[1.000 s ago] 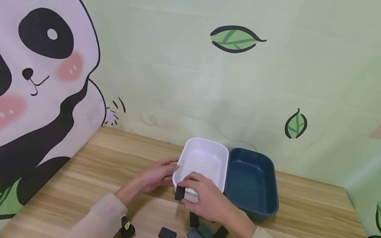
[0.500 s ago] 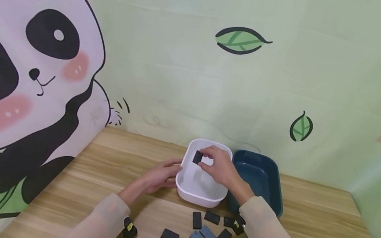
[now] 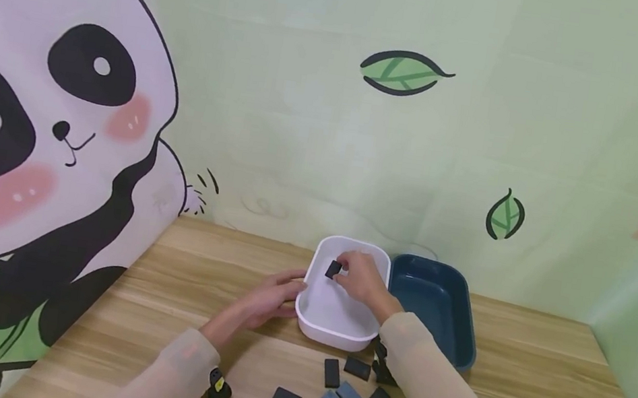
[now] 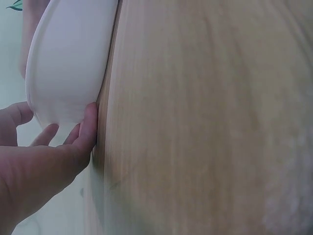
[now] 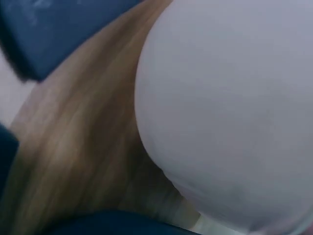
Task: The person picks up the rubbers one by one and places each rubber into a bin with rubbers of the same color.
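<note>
Hand (image 3: 361, 278) pinches one block (image 3: 333, 270); table (image 3: 528, 364) shows six more.

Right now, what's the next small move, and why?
Probably set the black block down in the white tub and let go: the right hand pinches it over the tub's interior, and the left hand rests against the tub's side. I can't tell whether the block touches the bottom.

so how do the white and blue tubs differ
The white tub is pale, the blue tub dark. The left hand touches the white tub; no hand touches the blue tub. The right hand holds a black block over the white tub, not the blue tub. Both are open-topped.
</note>
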`<state>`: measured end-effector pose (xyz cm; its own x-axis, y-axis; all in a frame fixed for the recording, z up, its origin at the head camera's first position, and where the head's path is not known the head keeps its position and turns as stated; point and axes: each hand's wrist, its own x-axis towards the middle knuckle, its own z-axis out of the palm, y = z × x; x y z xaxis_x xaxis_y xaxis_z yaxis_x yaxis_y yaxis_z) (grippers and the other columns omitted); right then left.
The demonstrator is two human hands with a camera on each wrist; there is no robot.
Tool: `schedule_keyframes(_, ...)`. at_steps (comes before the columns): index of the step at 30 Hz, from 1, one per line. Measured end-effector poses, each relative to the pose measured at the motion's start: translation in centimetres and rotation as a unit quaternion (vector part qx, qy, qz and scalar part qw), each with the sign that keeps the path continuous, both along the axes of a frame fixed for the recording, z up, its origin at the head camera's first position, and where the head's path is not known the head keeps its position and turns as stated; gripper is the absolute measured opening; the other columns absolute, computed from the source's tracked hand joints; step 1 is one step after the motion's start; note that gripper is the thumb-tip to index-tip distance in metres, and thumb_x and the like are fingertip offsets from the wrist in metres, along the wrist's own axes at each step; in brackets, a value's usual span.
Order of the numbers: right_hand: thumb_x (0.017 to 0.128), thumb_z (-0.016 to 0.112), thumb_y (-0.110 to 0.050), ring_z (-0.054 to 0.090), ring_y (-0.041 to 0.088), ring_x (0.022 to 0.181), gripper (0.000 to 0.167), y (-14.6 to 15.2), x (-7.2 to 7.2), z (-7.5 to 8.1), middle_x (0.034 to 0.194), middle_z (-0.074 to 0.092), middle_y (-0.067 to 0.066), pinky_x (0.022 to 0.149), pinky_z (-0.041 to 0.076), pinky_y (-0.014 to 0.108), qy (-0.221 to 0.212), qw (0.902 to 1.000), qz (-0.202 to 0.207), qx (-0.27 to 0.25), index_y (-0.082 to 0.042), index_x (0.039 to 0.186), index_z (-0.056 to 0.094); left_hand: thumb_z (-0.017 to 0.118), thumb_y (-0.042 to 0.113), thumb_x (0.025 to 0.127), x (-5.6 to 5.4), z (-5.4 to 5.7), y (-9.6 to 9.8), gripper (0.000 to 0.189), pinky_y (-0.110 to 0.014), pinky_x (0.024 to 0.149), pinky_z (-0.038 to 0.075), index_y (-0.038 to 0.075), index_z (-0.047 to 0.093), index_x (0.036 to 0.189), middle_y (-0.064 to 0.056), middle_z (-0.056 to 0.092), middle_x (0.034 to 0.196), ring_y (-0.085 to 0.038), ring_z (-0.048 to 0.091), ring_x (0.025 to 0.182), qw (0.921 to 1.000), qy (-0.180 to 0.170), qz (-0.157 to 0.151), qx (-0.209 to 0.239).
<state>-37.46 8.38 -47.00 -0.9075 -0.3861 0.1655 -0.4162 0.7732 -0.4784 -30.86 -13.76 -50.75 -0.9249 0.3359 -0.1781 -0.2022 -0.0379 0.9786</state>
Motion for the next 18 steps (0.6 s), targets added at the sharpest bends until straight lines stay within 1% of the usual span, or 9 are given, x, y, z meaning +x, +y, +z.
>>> schedule_keyframes(4, 0.087, 0.079, 0.002, 0.061, 0.027, 0.088, 0.025, -0.3, -0.6, -0.8, 0.096, 0.072, 0.015, 0.086, 0.056, 0.043, -0.010, 0.9999, -0.006, 0.012, 0.004, 0.112, 0.076, 0.055, 0.018, 0.110, 0.2, 0.1, -0.1, 0.057, -0.050, 0.104, 0.056, 0.002, 0.039, 0.162, -0.029, 0.055, 0.149, -0.041, 0.055, 0.137, 1.0000, 0.003, 0.002, -0.002)
schedule_keyframes(7, 0.086, 0.078, 0.003, 0.063, 0.026, 0.089, 0.026, -0.3, -0.9, -1.3, 0.097, 0.073, 0.013, 0.089, 0.057, 0.043, -0.014, 0.9998, -0.005, 0.013, 0.004, 0.112, 0.077, 0.055, 0.018, 0.110, 0.2, 0.0, -0.1, 0.056, -0.049, 0.103, 0.057, 0.001, 0.040, 0.161, -0.029, 0.055, 0.148, -0.040, 0.057, 0.135, 1.0000, 0.006, 0.002, -0.004)
schedule_keyframes(13, 0.085, 0.079, 0.005, 0.066, 0.027, 0.095, 0.031, -0.6, -0.9, -1.8, 0.105, 0.076, 0.015, 0.096, 0.057, 0.045, -0.025, 0.9997, -0.004, -0.001, 0.006, 0.115, 0.076, 0.055, 0.019, 0.110, 0.2, -0.1, -0.2, 0.057, -0.047, 0.101, 0.059, 0.001, 0.039, 0.161, -0.029, 0.056, 0.147, -0.038, 0.061, 0.129, 1.0000, 0.009, 0.001, -0.002)
schedule_keyframes(16, 0.086, 0.079, 0.004, 0.066, 0.028, 0.099, 0.032, -0.7, -0.7, -2.1, 0.109, 0.076, 0.016, 0.100, 0.056, 0.045, -0.030, 0.9994, -0.012, -0.007, 0.006, 0.117, 0.075, 0.056, 0.021, 0.110, 0.2, 0.0, -0.2, 0.057, -0.048, 0.101, 0.058, 0.001, 0.039, 0.161, -0.029, 0.055, 0.148, -0.038, 0.062, 0.129, 0.9999, 0.010, -0.003, -0.002)
schedule_keyframes(18, 0.087, 0.079, 0.004, 0.066, 0.028, 0.099, 0.031, -0.8, -0.7, -2.3, 0.109, 0.076, 0.016, 0.100, 0.056, 0.044, -0.033, 0.9992, -0.019, -0.007, 0.006, 0.118, 0.075, 0.056, 0.021, 0.110, 0.2, 0.1, -0.2, 0.058, -0.048, 0.101, 0.058, 0.000, 0.039, 0.161, -0.029, 0.055, 0.149, -0.038, 0.062, 0.128, 0.9999, 0.012, -0.005, -0.005)
